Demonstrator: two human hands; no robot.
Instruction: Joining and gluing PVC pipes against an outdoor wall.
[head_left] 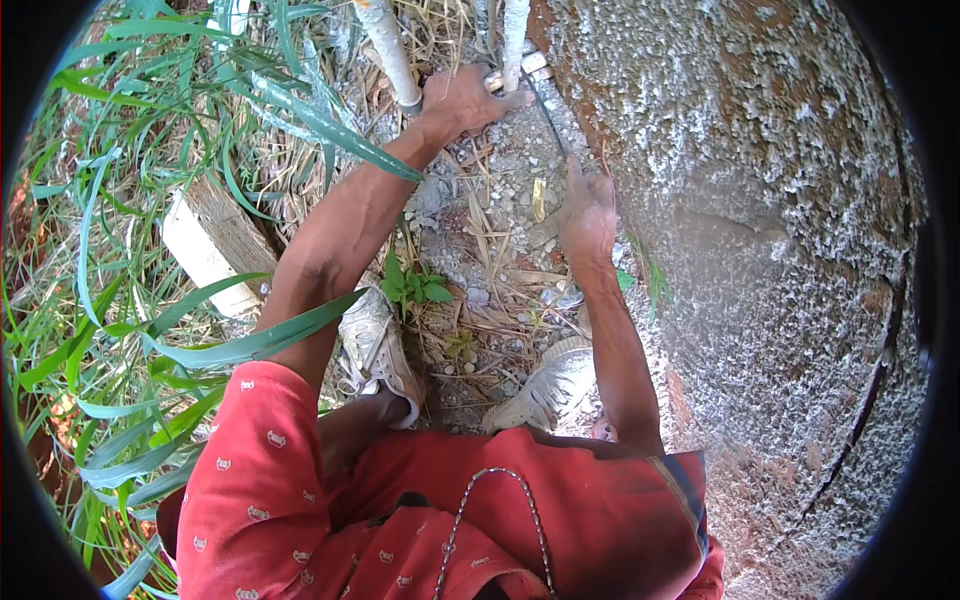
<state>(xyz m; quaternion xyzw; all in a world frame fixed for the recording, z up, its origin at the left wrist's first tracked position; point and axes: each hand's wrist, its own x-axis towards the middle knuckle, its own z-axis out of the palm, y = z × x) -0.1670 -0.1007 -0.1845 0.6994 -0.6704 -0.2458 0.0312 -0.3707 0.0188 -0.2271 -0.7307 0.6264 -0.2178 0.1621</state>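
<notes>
At the top centre my left hand [463, 102] closes around the left end of a short, pale, flat stick [535, 65], its thumb pointing right. That stick lies crosswise by the foot of a white-splashed pole [514, 40]. A second splashed pole [385, 45] stands just left of the same hand. Lower and to the right, my right hand [587, 212] grips a thin dark rod [545, 115] by its near end. The rod slants up and left, its far end meeting the stick beside the pole. Its exact kind cannot be made out.
A rough, white-speckled wall [740, 200] rises close on the right. Tall grass [110, 300] fills the left side, its blades crossing my left arm. A white-faced block [205, 250] lies there. Gravel, straw and a small yellow scrap [539, 200] cover the ground before my shoes [375, 345].
</notes>
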